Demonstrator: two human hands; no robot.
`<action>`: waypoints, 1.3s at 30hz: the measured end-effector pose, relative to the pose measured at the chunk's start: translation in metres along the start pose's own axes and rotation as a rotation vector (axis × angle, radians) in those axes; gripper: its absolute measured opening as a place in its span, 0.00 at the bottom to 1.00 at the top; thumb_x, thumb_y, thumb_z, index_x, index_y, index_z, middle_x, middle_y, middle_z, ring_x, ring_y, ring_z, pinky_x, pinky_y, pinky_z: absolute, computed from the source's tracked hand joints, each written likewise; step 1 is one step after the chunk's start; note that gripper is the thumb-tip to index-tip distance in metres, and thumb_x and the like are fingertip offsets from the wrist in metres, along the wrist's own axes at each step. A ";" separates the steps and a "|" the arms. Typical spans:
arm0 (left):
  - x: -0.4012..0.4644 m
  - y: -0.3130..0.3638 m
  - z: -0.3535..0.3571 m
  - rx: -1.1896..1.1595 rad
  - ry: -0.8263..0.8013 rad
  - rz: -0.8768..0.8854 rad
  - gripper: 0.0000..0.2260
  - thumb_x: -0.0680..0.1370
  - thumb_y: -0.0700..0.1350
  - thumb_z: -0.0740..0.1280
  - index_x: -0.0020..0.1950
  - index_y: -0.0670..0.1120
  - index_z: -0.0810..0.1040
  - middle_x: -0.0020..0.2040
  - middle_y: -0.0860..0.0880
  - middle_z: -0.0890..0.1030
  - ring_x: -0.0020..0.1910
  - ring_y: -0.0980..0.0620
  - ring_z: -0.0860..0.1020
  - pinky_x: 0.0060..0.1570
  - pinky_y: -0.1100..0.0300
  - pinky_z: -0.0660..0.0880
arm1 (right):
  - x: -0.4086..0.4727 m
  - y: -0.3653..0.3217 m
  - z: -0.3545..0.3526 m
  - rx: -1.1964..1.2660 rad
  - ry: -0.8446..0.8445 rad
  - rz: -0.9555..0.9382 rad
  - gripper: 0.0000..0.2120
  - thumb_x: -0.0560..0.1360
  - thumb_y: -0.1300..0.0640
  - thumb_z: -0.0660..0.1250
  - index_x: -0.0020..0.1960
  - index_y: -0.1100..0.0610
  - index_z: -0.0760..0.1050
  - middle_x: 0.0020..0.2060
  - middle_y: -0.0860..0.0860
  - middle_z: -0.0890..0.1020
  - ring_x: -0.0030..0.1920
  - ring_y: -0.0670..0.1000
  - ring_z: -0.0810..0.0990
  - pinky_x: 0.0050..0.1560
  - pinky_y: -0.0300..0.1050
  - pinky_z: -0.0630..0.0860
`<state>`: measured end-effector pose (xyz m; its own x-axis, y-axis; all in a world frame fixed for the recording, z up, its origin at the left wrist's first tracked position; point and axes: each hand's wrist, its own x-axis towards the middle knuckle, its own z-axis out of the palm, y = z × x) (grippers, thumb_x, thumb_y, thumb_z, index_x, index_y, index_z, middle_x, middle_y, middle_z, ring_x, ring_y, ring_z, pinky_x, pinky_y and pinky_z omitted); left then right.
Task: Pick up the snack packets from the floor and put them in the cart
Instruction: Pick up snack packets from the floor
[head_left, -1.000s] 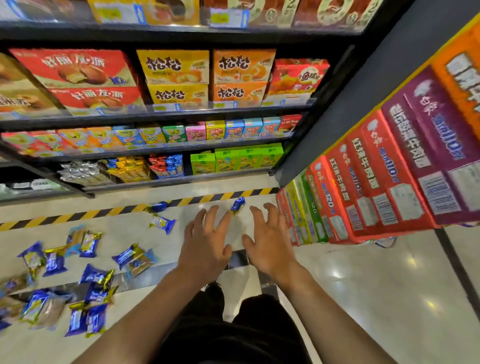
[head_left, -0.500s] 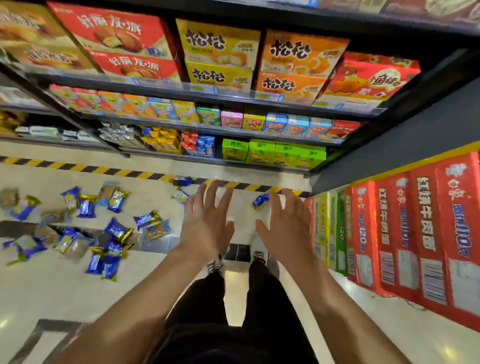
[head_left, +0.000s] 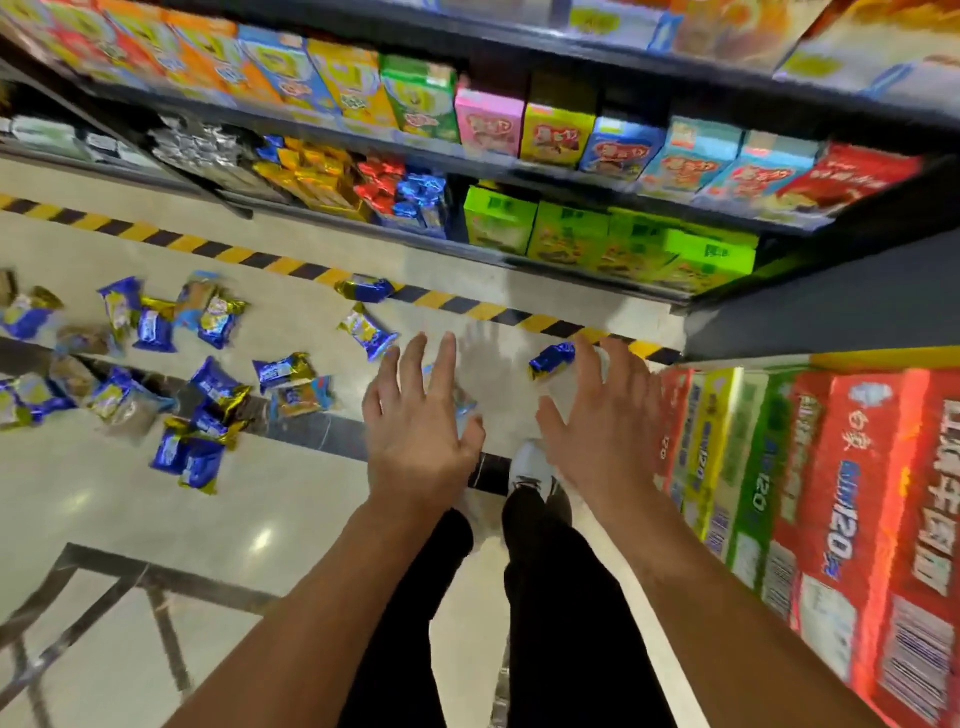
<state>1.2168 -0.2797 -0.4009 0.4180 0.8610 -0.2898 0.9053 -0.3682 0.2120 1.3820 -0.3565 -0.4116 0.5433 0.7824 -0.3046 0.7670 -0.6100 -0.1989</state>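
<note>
Left hand (head_left: 415, 436), right hand (head_left: 597, 415): fingers spread, empty, above floor (head_left: 260, 499). Blue-gold snack packets (head_left: 208, 410) scattered left; advise crouching, gathering nearest first.

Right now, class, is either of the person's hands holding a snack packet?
No: the left hand and the right hand are both spread open with straight fingers, while the snack packets lie on the floor.
</note>
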 end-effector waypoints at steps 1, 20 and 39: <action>0.007 -0.005 0.020 -0.023 -0.002 -0.013 0.36 0.74 0.58 0.62 0.80 0.51 0.56 0.78 0.43 0.62 0.76 0.39 0.58 0.71 0.45 0.55 | 0.007 0.005 0.019 0.011 -0.013 -0.004 0.34 0.75 0.42 0.64 0.76 0.53 0.61 0.74 0.57 0.64 0.73 0.60 0.62 0.73 0.58 0.59; 0.162 -0.136 0.442 -0.399 -0.073 -0.430 0.32 0.78 0.55 0.66 0.80 0.51 0.58 0.78 0.42 0.57 0.73 0.38 0.61 0.69 0.42 0.63 | 0.198 0.108 0.418 0.424 -0.180 0.478 0.40 0.74 0.45 0.70 0.78 0.51 0.54 0.69 0.59 0.64 0.67 0.67 0.66 0.65 0.55 0.65; 0.203 -0.173 0.559 -0.328 -0.196 -0.545 0.46 0.70 0.51 0.73 0.79 0.54 0.47 0.78 0.55 0.51 0.78 0.46 0.48 0.64 0.37 0.71 | 0.269 0.125 0.522 0.625 -0.113 0.712 0.51 0.69 0.53 0.78 0.79 0.51 0.46 0.73 0.55 0.55 0.66 0.59 0.69 0.63 0.51 0.71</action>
<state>1.1876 -0.2373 -1.0183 -0.0586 0.8025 -0.5938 0.9340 0.2541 0.2512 1.4457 -0.2883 -1.0049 0.7507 0.2047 -0.6282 -0.0702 -0.9207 -0.3838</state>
